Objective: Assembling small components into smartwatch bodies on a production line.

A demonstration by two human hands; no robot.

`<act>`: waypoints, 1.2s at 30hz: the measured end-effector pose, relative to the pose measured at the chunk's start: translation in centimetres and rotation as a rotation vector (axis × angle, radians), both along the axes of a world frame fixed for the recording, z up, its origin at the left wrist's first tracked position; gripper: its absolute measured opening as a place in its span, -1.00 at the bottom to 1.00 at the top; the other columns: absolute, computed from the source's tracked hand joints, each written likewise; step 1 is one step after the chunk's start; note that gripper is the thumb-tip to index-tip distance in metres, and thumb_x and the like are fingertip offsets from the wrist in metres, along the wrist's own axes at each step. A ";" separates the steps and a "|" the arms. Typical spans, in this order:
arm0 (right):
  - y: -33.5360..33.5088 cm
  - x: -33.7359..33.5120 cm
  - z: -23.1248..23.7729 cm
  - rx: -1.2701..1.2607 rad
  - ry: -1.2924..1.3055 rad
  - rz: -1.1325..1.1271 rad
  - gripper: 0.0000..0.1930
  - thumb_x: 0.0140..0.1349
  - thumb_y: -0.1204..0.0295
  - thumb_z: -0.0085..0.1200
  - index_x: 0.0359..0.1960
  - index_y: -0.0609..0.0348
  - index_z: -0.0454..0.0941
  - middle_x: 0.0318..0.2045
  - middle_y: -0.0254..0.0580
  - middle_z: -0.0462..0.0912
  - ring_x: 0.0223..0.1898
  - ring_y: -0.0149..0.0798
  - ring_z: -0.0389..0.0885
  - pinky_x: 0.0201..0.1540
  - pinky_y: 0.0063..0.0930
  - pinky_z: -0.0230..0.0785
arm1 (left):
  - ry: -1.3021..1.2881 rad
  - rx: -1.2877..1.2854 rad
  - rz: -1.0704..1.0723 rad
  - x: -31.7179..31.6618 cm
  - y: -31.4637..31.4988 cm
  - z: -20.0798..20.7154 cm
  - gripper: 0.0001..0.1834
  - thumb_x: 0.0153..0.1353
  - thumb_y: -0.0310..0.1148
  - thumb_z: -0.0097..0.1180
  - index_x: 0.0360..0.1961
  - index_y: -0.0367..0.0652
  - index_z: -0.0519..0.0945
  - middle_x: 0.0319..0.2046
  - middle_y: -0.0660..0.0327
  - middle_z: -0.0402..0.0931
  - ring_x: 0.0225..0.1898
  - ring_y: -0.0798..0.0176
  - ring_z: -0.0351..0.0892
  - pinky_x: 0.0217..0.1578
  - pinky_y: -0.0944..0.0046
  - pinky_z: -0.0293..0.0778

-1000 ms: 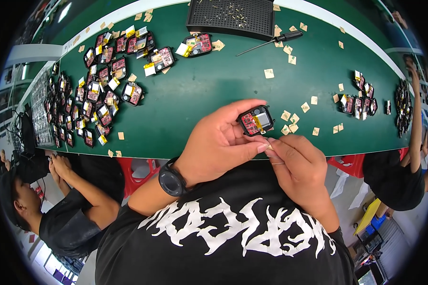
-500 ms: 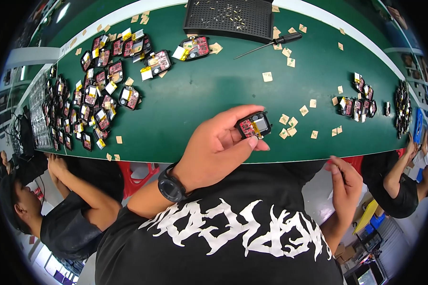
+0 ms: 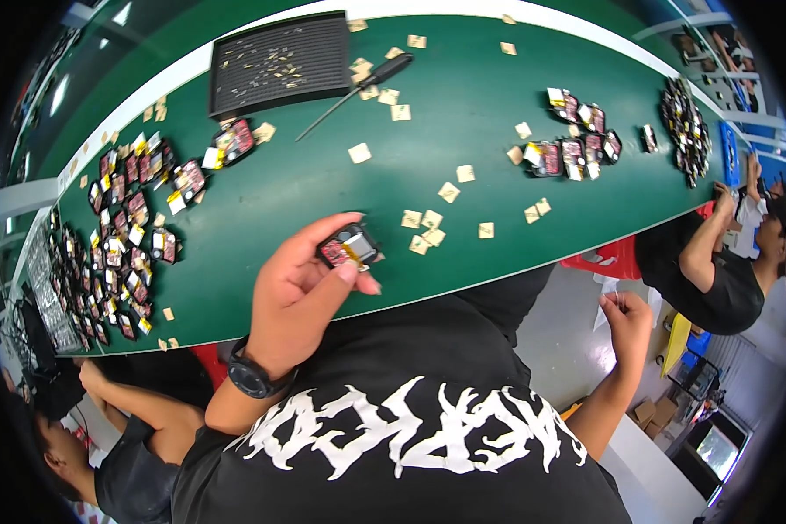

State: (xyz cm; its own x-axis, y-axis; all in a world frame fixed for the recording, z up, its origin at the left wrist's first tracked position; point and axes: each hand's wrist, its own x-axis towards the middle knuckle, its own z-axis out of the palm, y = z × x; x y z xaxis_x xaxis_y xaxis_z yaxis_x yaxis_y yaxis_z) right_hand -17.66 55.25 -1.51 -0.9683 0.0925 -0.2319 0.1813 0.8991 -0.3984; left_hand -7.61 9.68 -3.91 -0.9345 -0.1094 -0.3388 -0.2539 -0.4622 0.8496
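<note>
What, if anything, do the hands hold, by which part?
The left hand holds a black-cased device by its edges, thumb at the lower one. Whether the right hand holds anything is unclear.

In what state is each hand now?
Left hand: closed, holding a black-cased device.
Right hand: fingertips drawn together; whether it holds anything cannot be told.

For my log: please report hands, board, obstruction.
Left hand holds black-cased red circuit board. Right hand off table, grip unclear. Left thumb partly covers it.
</note>
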 end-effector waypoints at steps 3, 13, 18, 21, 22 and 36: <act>2.1 -0.4 -1.9 -0.174 -0.050 -0.130 -0.86 0.13 0.52 0.34 -0.33 0.35 0.69 -0.60 -0.43 0.53 -0.54 -0.54 0.35 -0.46 -0.57 0.22 | -0.003 -0.005 0.030 0.0 0.4 0.0 -0.54 0.40 -0.60 0.00 0.31 -0.38 0.38 -0.04 0.01 0.58 -0.20 0.29 0.65 -0.06 0.29 0.59; 5.1 -0.6 -5.0 -0.149 -0.009 -0.360 -0.82 0.23 0.47 0.22 -0.22 0.36 0.71 -0.57 -0.40 0.55 -0.52 -0.59 0.35 -0.44 -0.61 0.22 | -0.019 -0.074 0.108 0.0 0.8 0.0 -0.47 0.40 -0.49 0.03 0.36 -0.38 0.31 -0.08 -0.02 0.60 -0.28 0.32 0.61 -0.11 0.24 0.60; 3.2 -1.3 -3.6 -0.182 -0.022 -0.297 -0.76 0.32 0.39 0.21 -0.17 0.37 0.70 -0.47 -0.32 0.66 -0.41 -0.52 0.46 -0.29 -0.56 0.35 | -0.013 -0.087 0.114 0.2 0.7 0.2 -0.45 0.38 -0.47 0.05 0.37 -0.38 0.30 -0.05 -0.06 0.60 -0.26 0.30 0.62 -0.09 0.24 0.60; 1.2 -1.0 -2.1 -0.245 -0.002 -0.037 -0.80 0.35 0.49 0.12 -0.11 0.37 0.68 -0.33 -0.23 0.71 -0.27 -0.43 0.54 -0.17 -0.50 0.39 | -0.008 -0.063 0.075 -0.1 0.7 0.4 -0.39 0.35 -0.43 0.11 0.38 -0.42 0.29 -0.05 -0.12 0.58 -0.23 0.25 0.65 -0.06 0.20 0.61; -0.2 -0.9 -1.3 -0.257 0.011 0.060 -0.79 0.35 0.55 0.08 -0.05 0.37 0.65 -0.28 -0.19 0.71 -0.25 -0.40 0.55 -0.17 -0.48 0.40 | 0.007 -0.060 0.057 -0.2 0.7 0.1 -0.38 0.35 -0.42 0.12 0.38 -0.42 0.28 -0.05 -0.12 0.58 -0.22 0.25 0.65 -0.06 0.20 0.61; -22.7 -3.2 4.8 -0.393 0.359 1.228 -0.71 -0.08 0.59 0.34 -0.27 0.20 0.57 -0.28 -0.15 0.65 -0.52 -0.22 0.49 -0.49 -0.40 0.36 | 0.101 -0.012 -0.072 0.5 -0.4 -0.7 -0.45 0.39 -0.59 -0.11 0.41 -0.41 0.27 0.00 0.07 0.56 -0.25 0.36 0.59 -0.13 0.32 0.58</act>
